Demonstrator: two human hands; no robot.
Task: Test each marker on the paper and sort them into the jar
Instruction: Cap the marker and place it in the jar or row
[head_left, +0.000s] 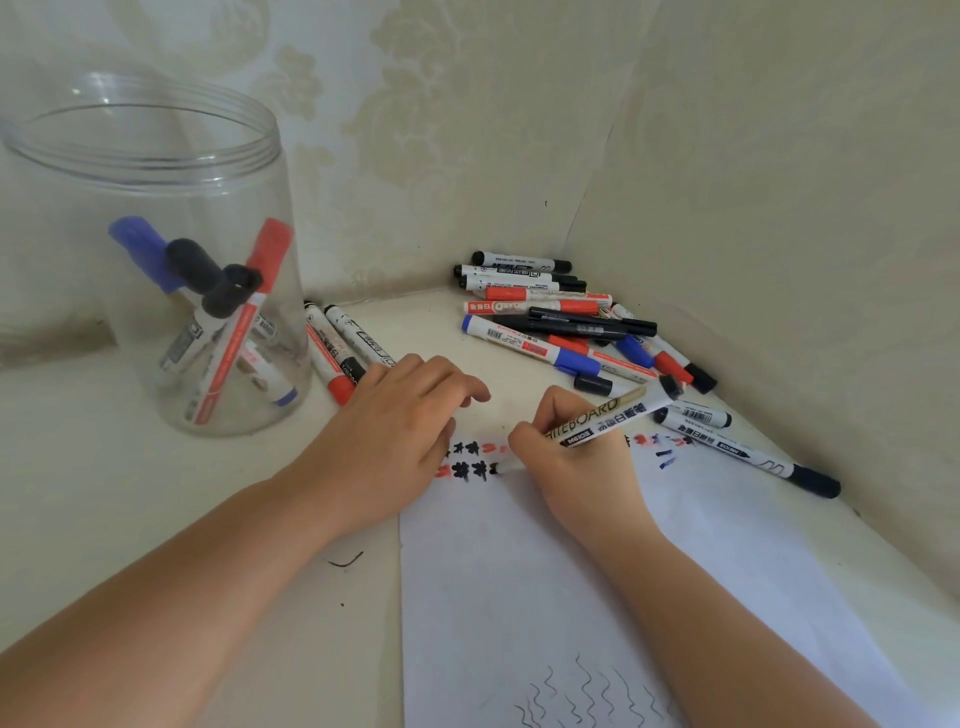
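Paper (571, 597) edge under both hands.

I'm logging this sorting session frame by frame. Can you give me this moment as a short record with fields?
activity: testing a marker on the paper
right hand: grips an uncapped whiteboard marker, tip on the paper beside black and red test marks
left hand: fingers relaxed, rests on the paper's left edge
jar: clear, upright, lid off, far left; holds several markers with blue, black and red caps
unsorted pile: capped markers heaped in the corner
extras: two markers lying between jar and left hand
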